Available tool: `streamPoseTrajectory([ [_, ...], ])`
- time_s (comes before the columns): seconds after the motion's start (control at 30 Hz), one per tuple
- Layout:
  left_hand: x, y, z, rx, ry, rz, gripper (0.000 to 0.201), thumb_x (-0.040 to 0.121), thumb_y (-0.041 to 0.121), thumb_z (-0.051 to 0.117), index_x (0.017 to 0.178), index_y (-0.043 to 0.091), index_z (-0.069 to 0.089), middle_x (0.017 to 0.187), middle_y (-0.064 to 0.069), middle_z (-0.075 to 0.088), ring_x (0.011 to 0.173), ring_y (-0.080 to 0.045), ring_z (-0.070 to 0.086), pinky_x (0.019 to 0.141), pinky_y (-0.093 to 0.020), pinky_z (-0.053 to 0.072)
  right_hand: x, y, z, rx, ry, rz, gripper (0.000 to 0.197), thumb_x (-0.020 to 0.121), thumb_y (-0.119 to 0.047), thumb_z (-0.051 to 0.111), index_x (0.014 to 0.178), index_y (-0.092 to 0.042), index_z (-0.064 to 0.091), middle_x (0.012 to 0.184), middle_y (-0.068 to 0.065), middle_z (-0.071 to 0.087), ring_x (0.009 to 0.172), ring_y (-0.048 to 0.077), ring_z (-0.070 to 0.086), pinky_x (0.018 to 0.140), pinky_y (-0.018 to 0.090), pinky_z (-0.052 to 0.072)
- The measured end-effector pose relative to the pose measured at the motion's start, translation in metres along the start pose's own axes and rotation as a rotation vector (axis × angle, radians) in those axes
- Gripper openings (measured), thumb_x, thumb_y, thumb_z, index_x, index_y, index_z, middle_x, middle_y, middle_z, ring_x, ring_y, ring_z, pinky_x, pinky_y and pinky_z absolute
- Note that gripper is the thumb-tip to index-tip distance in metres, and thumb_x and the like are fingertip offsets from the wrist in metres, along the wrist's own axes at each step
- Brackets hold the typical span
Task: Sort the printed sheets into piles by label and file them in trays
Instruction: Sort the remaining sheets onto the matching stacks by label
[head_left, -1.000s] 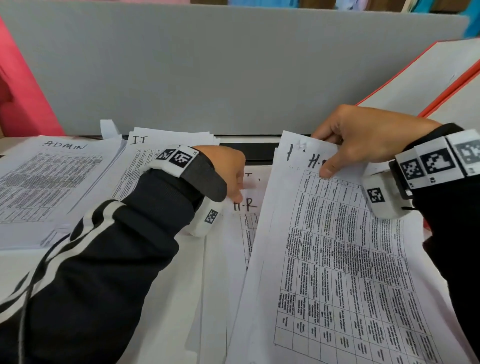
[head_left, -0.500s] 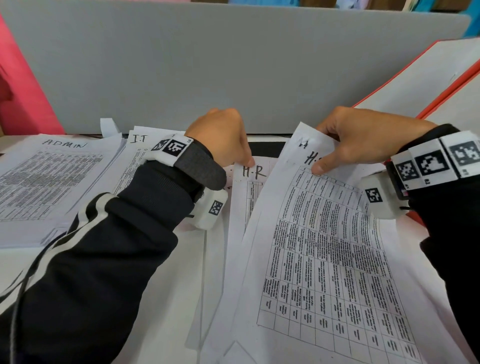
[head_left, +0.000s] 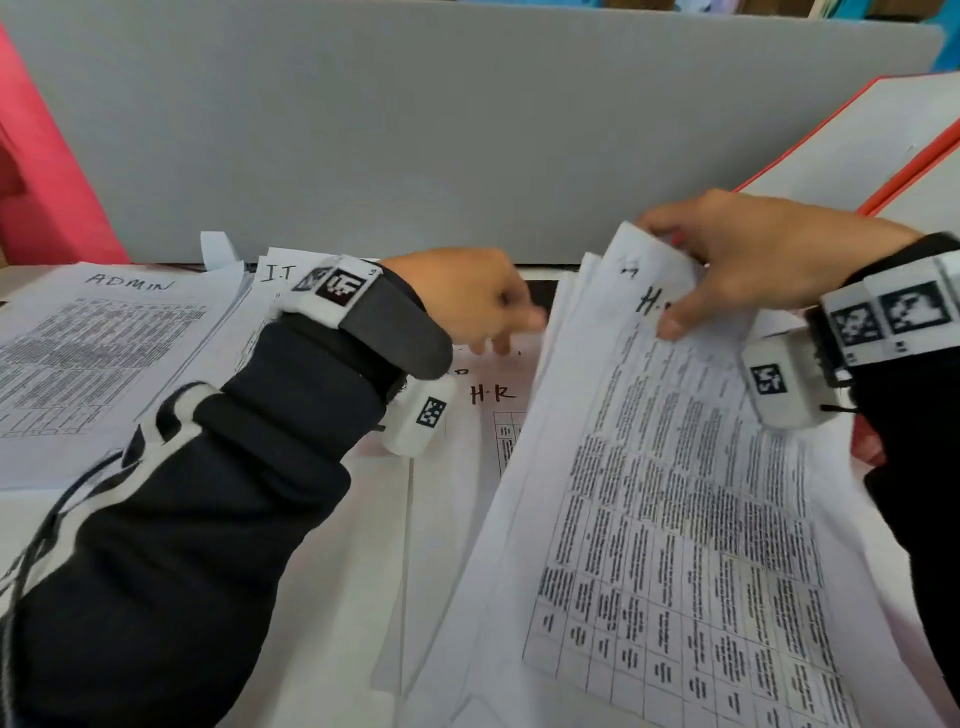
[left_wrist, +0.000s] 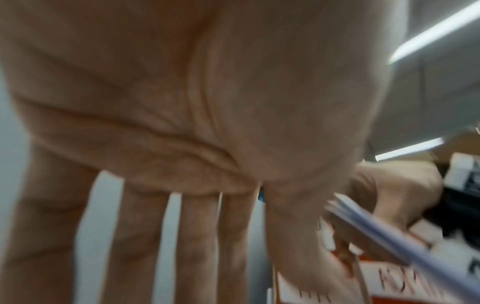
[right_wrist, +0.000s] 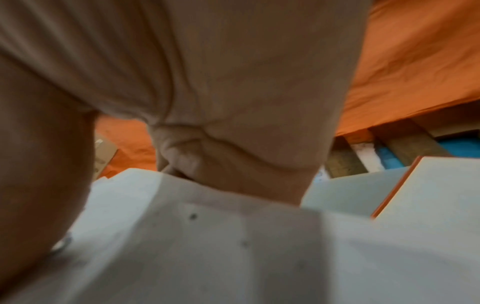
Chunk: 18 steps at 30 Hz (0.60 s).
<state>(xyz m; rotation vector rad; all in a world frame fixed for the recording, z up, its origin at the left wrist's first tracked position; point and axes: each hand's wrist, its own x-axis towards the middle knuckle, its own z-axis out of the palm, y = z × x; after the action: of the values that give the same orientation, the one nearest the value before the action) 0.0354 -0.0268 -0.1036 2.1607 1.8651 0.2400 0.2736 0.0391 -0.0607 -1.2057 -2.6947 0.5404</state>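
item, h.r bundle: our right hand pinches its top edge, lifted just right of the flat h.r sheet; our left hand, fingers spread, apparently empty though blurred, should square the bundle's edges before we lay it on that sheet.

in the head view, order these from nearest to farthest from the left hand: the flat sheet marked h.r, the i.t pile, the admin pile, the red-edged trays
1. The flat white sheet marked H.R, just below the left hand.
2. The white I.T pile, just behind the left wrist.
3. The white ADMIN pile, far left.
4. The red-edged white trays, far right, beyond the right hand.
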Motion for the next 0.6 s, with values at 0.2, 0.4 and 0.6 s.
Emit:
streamPoseTrajectory([
  [0.2,0.01,-0.009,0.019,0.346,-0.298,-0.139,0.066,0.071,0.05,0.087,0.128,0.028,0.063,0.117,0.008,0.064,0.103,-0.019,0.062,0.09,-0.034,0.052,-0.021,0.013,-0.024,0.084,0.07,0.016,0.039,0.07,0.0,0.09,0.099,-0.022,0.076,0.087,-0.006,0.081,0.077,0.015,0.079,0.069,0.036,0.066],
  [0.4,0.014,-0.01,0.03,0.387,-0.202,-0.18,0.048,0.07,0.037,0.089,0.104,0.023,0.058,0.102,0.007,0.063,0.095,-0.021,0.066,0.087,-0.039,0.059,-0.016,0.005,-0.017,0.035,0.012,0.072,0.029,0.072,-0.008,0.091,0.093,-0.024,0.078,0.084,-0.006,0.081,0.075,0.017,0.079,0.078,0.052,0.064],
  [0.6,0.009,-0.005,0.018,0.316,0.019,-0.186,0.031,0.081,0.035,0.082,0.099,0.015,0.067,0.098,-0.002,0.07,0.088,-0.022,0.065,0.085,-0.04,0.058,-0.017,-0.001,-0.015,0.044,0.004,0.07,0.027,0.075,-0.007,0.089,0.093,-0.024,0.079,0.084,-0.006,0.081,0.075,0.018,0.079,0.078,0.053,0.064],
])
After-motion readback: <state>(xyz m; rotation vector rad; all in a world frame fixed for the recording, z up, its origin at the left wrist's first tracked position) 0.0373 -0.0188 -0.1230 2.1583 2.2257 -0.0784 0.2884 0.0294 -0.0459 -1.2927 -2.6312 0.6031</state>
